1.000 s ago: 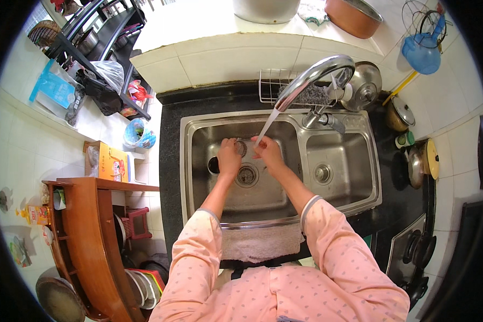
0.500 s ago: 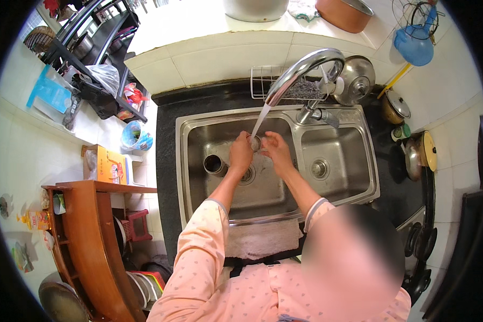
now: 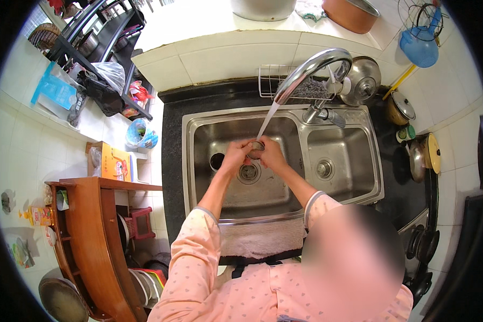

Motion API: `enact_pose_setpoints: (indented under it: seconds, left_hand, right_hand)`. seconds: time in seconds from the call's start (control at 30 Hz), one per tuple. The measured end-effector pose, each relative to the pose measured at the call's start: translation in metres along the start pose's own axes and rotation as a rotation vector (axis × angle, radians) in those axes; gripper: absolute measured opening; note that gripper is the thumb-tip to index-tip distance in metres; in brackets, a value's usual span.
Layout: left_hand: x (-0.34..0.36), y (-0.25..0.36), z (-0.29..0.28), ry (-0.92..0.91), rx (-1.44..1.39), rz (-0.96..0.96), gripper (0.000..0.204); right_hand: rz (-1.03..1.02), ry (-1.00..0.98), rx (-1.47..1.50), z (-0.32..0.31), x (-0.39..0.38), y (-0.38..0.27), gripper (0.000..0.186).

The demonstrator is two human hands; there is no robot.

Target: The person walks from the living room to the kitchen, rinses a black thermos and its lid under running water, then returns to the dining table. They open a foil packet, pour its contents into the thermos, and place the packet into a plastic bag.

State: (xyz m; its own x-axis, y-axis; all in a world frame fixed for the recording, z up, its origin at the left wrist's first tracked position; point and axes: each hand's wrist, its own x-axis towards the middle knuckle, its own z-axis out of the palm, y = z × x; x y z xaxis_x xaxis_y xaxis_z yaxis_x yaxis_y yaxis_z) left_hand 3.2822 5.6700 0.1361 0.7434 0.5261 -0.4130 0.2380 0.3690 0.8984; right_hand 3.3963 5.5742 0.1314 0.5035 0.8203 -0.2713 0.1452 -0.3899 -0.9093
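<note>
Over the large left basin of the steel sink (image 3: 190, 185), my left hand (image 3: 238, 154) and my right hand (image 3: 272, 154) hold a small round metallic piece (image 3: 256, 149) between them. It looks like a lid or small cup; which one, I cannot tell. Fingers of both hands are closed around its rim. Water from the curved chrome faucet (image 3: 312, 65) runs down onto it. Beside my left hand stands a dark-mouthed metal tumbler (image 3: 217, 161), partly covered by that hand. The basin's drain (image 3: 248, 173) lies just below my hands.
The smaller right basin (image 3: 341, 147) adjoins. Behind the faucet are a wire rack (image 3: 271, 86) and a steel pot lid (image 3: 361, 80). Lidded pots (image 3: 401, 110) line the right counter. A cloth (image 3: 262, 238) lies along the sink's front edge. A wooden cabinet (image 3: 94, 241) stands left.
My right hand has come in from beside the round piece and closed on it. Both hands are now together, slightly lower under the running water. The view has shifted a little.
</note>
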Motion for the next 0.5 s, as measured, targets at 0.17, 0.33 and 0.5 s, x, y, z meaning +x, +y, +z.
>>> enact_pose_setpoints:
  seconds: [0.17, 0.33, 0.5]
  left_hand:
    - [0.003, -0.001, -0.001, 0.006, -0.128, 0.049, 0.024]
    - [0.022, -0.013, 0.023, 0.202, -0.172, 0.183, 0.023]
    - [0.022, -0.019, 0.029, 0.206, -0.040, 0.274, 0.019]
  right_hand:
    - [-0.070, 0.109, -0.099, 0.005, 0.014, -0.012, 0.022]
    - [-0.271, 0.207, -0.042, -0.002, 0.012, -0.003, 0.022]
    - [-0.441, 0.236, -0.201, -0.008, 0.011, 0.008, 0.022]
